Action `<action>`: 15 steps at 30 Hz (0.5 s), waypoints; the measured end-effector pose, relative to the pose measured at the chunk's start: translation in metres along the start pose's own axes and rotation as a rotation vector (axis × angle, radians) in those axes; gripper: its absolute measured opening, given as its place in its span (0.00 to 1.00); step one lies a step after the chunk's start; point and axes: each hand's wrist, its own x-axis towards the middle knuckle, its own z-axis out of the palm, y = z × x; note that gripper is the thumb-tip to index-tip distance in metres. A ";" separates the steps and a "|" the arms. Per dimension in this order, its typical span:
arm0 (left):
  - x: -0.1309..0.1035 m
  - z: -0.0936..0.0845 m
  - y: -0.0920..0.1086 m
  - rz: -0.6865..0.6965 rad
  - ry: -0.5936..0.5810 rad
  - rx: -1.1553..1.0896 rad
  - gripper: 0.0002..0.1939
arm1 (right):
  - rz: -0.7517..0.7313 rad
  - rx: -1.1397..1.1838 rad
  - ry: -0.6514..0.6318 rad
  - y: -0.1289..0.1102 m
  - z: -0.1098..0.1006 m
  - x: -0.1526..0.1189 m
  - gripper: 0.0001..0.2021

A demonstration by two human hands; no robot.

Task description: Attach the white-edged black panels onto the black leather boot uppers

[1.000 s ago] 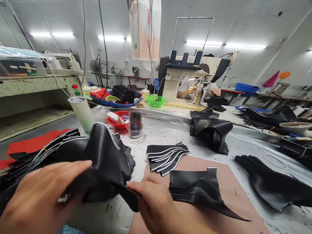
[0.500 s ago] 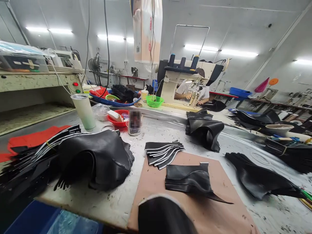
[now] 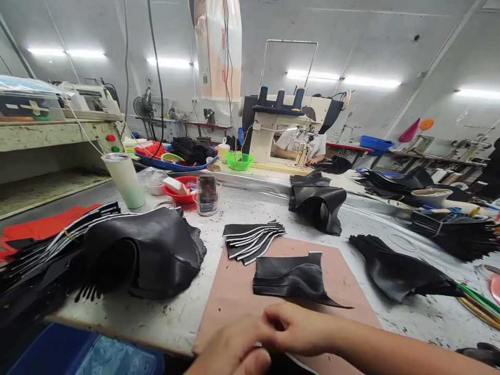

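Note:
My left hand [image 3: 236, 344] and my right hand [image 3: 297, 328] meet at the near edge of the table, fingers curled and touching. Between and below them shows part of a black leather piece [image 3: 287, 363] with a white edge; the hands cover most of it. Just beyond, another black leather piece [image 3: 289, 276] lies wavy on a pinkish-brown sheet [image 3: 226, 307]. A fan of black strips with white edges [image 3: 253, 240] overlaps the sheet's far left corner.
At left, a curved stack of black leather [image 3: 156, 250] sits beside red material [image 3: 42, 224]. More black leather piles lie right [image 3: 398, 265] and behind [image 3: 318, 200]. A tumbler [image 3: 125, 179], a red bowl [image 3: 182, 195] and a sewing machine [image 3: 258, 140] with a person behind it stand farther back.
Both my hands have come into view at the bottom, over the white-edged leather piece, which has dropped lower and is mostly covered. The view has shifted slightly to the right.

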 end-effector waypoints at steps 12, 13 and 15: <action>0.014 -0.010 0.008 -0.259 -0.252 -0.402 0.15 | 0.155 -0.362 -0.251 0.017 -0.015 -0.046 0.09; 0.013 -0.011 0.007 -0.281 -0.268 -0.416 0.15 | 0.172 -0.414 -0.267 0.016 -0.019 -0.052 0.10; 0.010 -0.009 0.005 -0.327 -0.266 -0.428 0.12 | 0.192 -0.457 -0.232 0.012 -0.027 -0.063 0.11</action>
